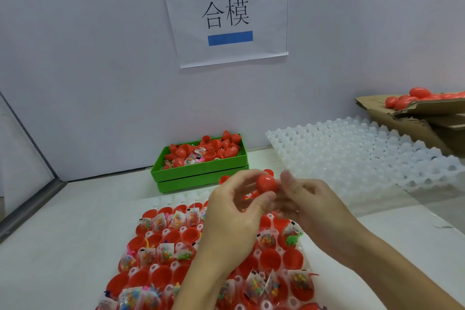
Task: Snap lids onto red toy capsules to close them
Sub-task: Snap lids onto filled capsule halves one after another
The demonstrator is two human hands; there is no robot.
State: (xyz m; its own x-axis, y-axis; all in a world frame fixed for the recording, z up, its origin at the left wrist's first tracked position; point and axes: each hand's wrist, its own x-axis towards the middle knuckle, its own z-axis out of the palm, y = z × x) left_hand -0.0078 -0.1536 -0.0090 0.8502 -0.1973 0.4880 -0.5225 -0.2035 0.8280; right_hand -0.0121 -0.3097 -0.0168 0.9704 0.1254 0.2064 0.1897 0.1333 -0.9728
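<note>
A red toy capsule (266, 183) is held in the air above the tray between both hands. My left hand (234, 211) pinches it from the left with thumb and fingertips. My right hand (307, 205) grips it from the right, thumb raised and blurred. Below them a white tray (173, 200) holds several open red capsule halves (269, 259), many with small bagged toys inside. A green bin (201, 171) behind the tray holds loose red lids and bagged toys.
An empty white cell tray (352, 153) leans at the right back. A torn cardboard box (415, 116) with red capsules sits at the far right. A paper sign hangs on the wall (226, 15). A metal rail runs along the left edge.
</note>
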